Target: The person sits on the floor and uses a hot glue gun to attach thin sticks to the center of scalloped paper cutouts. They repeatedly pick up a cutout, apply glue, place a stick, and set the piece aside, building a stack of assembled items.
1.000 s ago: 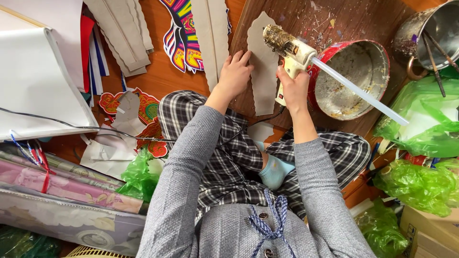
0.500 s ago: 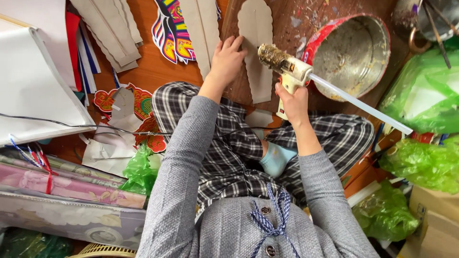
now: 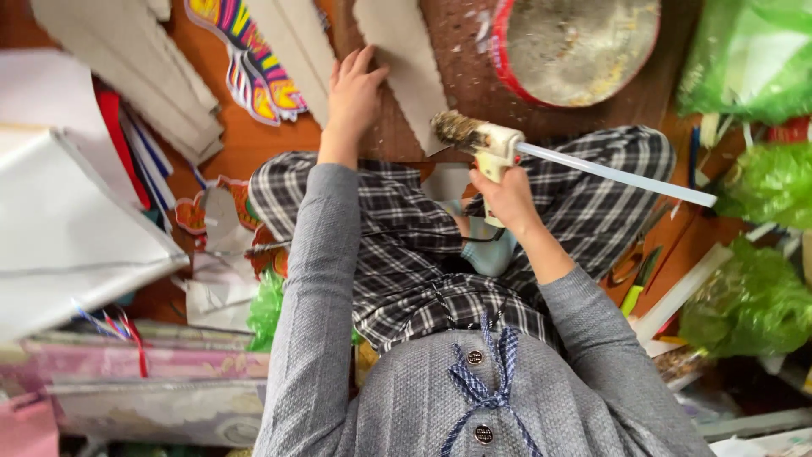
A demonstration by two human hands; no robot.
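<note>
The person sits cross-legged on the floor in checked trousers and a grey knitted top. Their right hand (image 3: 506,196) is wrapped tight around the grip of a cream-coloured hot glue gun (image 3: 484,145), whose crusted nozzle points left and touches the near end of a pale grey cardboard cut-out with a wavy edge (image 3: 406,59). A long clear glue stick (image 3: 617,173) juts out of the back of the gun toward the right. The cut-out lies on a dark brown wooden board (image 3: 474,76) just beyond the person's knees.

The left hand (image 3: 353,89) lies flat and open, fingers spread, pressing on the board at the left edge of the cut-out; it grips nothing.

Farther off on the board sits a round metal tin with a red rim (image 3: 575,46), its inside smeared. To the left lie a stack of plain grey cardboard strips (image 3: 127,68) and a brightly striped, multicoloured paper shape (image 3: 249,63). Crumpled green plastic bags (image 3: 753,305) fill the right side, and a large white sheet (image 3: 68,245) lies at the near left.
</note>
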